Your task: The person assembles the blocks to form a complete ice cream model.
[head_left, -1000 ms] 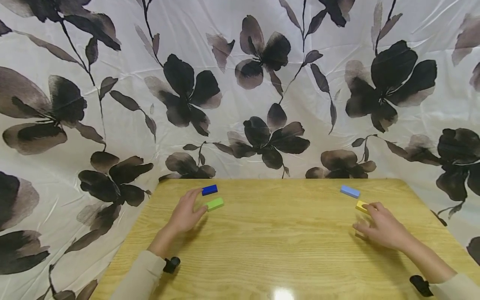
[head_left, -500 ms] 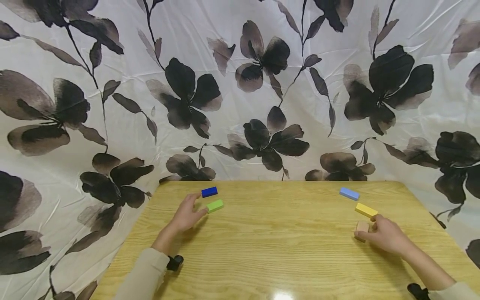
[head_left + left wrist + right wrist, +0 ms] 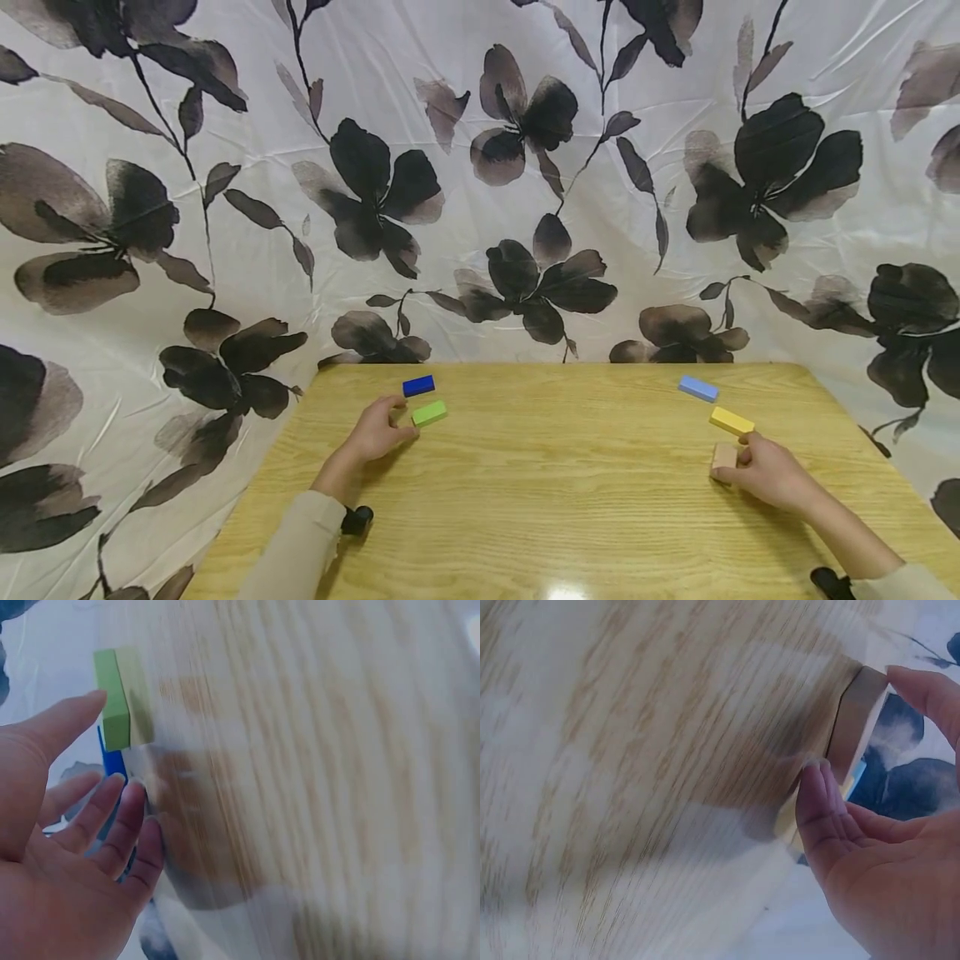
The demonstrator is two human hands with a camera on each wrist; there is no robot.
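On the right of the head view, my right hand (image 3: 772, 473) pinches a tan wooden block (image 3: 723, 461) between thumb and fingertips. The right wrist view has the thumb on one end of this block (image 3: 857, 720) and the fingers at the other. A yellow block (image 3: 731, 421) lies just beyond the fingers, with a light blue block (image 3: 698, 388) farther back. My left hand (image 3: 377, 431) hovers beside a lime green block (image 3: 430, 413), fingers relaxed and holding nothing. Behind the green block lies a dark blue block (image 3: 418, 385), partly hidden by fingers in the left wrist view.
All the blocks sit on a light wood-grain table (image 3: 555, 483), towards its far edge. A white curtain (image 3: 450, 208) with dark flowers hangs behind the table and at its sides.
The right hand has drawn back from the yellow block and now holds the tan block, which was mostly hidden behind its fingers. The left hand has drawn back slightly from the dark blue block.
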